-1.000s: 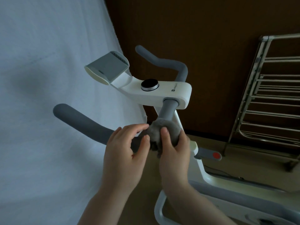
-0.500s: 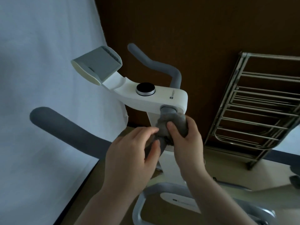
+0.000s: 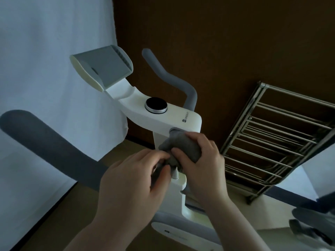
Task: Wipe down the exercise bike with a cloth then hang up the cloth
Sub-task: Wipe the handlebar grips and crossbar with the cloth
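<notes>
The wiping is under way and, judging by the scene, far from finished: the grey cloth (image 3: 183, 151) is wrapped around the grey handlebar stem just beneath the white console (image 3: 163, 120) of the exercise bike (image 3: 181, 196), in the middle of the frame. No part of the bike is showing visible signs of having been cleaned or not, so how much has been covered cannot be told. The curved handlebar (image 3: 54, 147) reaching to the left edge, the other handlebar (image 3: 172, 78) rising at centre top, the tablet holder (image 3: 103, 67) in the upper left and the frame at the bottom all probably remain to be done. The hanging step is not yet begun; a metal drying rack (image 3: 275, 142) is standing at the right of the frame, a likely place for the cloth.

The right hand (image 3: 203, 160) is reaching in from the lower right, its fingers (image 3: 183, 154) curled around the cloth and gripping it against the stem, thumb pressing on the near side. The left hand (image 3: 134, 183) is coming up from the lower centre, knuckles toward the camera, its fingertips (image 3: 161, 156) bunched and pinching the loose lower edge of the cloth, just beside the right thumb. Both forearms are angling upward and converging on the stem.
</notes>
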